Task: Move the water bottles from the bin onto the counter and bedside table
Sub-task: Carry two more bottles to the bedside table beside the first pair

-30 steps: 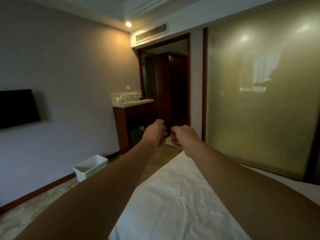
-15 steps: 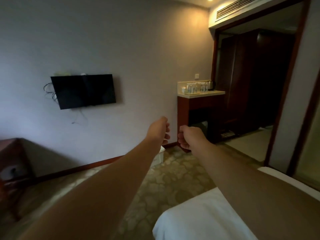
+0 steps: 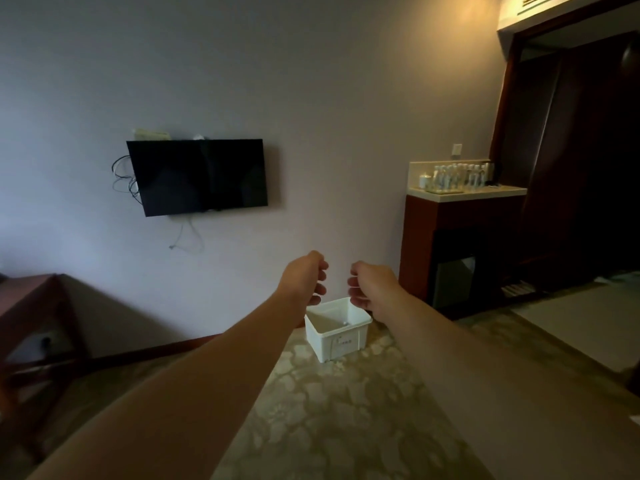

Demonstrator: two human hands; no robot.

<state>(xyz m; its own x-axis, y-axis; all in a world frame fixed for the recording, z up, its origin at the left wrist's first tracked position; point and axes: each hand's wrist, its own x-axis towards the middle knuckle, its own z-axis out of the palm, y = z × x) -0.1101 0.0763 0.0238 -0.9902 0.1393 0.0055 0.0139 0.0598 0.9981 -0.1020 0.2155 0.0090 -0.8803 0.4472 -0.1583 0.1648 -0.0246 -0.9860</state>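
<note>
While both arms stretch toward the white bin [image 3: 337, 327] at lower centre, the left hand [image 3: 304, 277] and right hand [image 3: 372, 287] hang loosely curled, holding nothing — probably reaching. Bin looks nearly empty; water bottles [image 3: 457, 174] already crowd the counter [image 3: 467, 192] at right.

A plain pale wall [image 3: 311, 98] fills most of the frame, dim and greyish, warming to yellow light toward the upper right. A black television [image 3: 197, 176] hangs left of centre with loose cables [image 3: 126, 183] at its left edge. The floor [image 3: 346, 410] across the bottom is a mottled beige pattern. A dark wooden desk [image 3: 31, 306] stands at lower left, dark wood panelling [image 3: 571, 150] at right.
</note>
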